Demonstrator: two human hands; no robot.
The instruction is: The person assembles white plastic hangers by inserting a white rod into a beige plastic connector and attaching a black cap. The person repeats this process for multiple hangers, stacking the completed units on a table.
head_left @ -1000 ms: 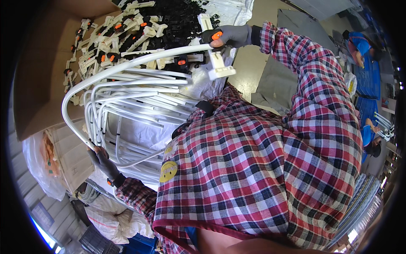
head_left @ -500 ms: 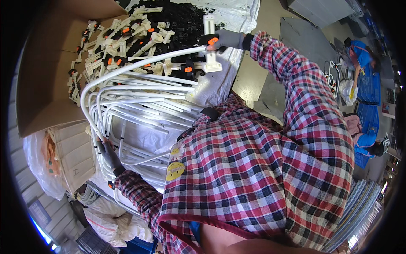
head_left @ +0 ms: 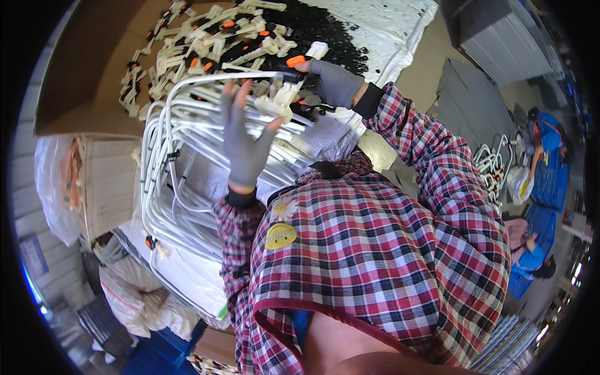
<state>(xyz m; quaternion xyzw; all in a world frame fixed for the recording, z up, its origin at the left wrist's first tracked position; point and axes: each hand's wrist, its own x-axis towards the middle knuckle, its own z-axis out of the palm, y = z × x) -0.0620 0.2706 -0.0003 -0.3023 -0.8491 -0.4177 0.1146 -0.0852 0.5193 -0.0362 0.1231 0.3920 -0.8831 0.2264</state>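
My right hand (head_left: 337, 86), in a grey fingerless glove, grips a cream plastic bracket (head_left: 279, 100) with a black and orange clamp (head_left: 294, 62). The bracket sits at the end of a bent white tube (head_left: 206, 77), though my fingers partly hide the joint. Raised over the tubes, my gloved left hand (head_left: 244, 140) has its fingers spread and nothing in it. Its fingertips come close to the tube, and its thumb is beside the bracket. Beneath lies a stack of similar bent white tubes (head_left: 150, 181).
Behind the tubes, a cardboard box (head_left: 81, 94) stands beside heaped cream brackets (head_left: 187, 53) and small black parts (head_left: 331, 37) on white sheeting (head_left: 400, 25). White sacks (head_left: 137, 297) lie lower left. Far right, two people work by blue crates (head_left: 547, 178).
My left hand has let go of the tube's lower bend and moved up near the bracket, fingers spread. The bracket has tilted in my right hand. The whole view has shifted.
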